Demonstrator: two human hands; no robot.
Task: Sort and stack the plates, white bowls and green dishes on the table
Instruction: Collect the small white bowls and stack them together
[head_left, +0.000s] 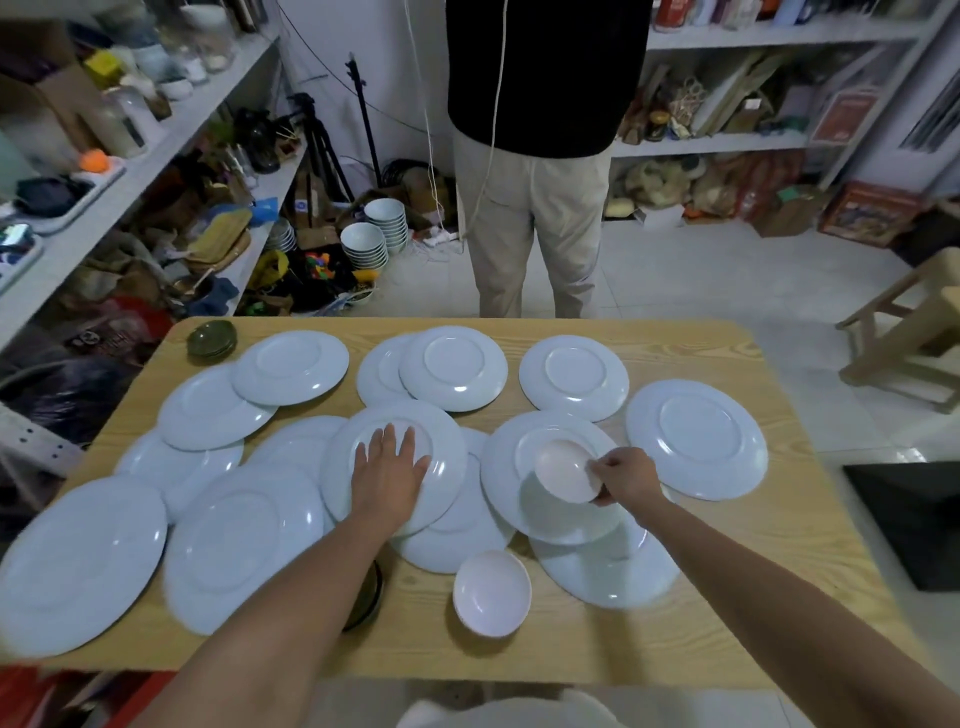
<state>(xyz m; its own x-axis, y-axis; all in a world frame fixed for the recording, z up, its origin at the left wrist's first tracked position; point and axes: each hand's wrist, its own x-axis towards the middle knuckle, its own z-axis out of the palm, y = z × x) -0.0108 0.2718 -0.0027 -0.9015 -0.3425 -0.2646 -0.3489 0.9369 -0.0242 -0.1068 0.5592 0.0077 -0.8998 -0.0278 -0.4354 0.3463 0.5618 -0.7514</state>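
Note:
Several pale blue plates lie spread and overlapping, mostly upside down, across the wooden table (727, 613). My left hand (388, 473) rests flat, fingers spread, on one upturned plate (447, 441) in the middle. My right hand (626, 475) grips the rim of a small white bowl (563, 470), tilted above another upturned plate (504, 467). A second white bowl (492, 592) sits upright near the front edge. Green dishes (212, 339) are stacked at the far left corner. Another dark green dish (370, 597) shows partly under my left forearm.
A person in a black top and beige trousers (535, 208) stands just beyond the far table edge. Cluttered shelves line the left and back walls. Stacks of white bowls (374, 234) sit on the floor. A wooden stool (914, 332) stands to the right.

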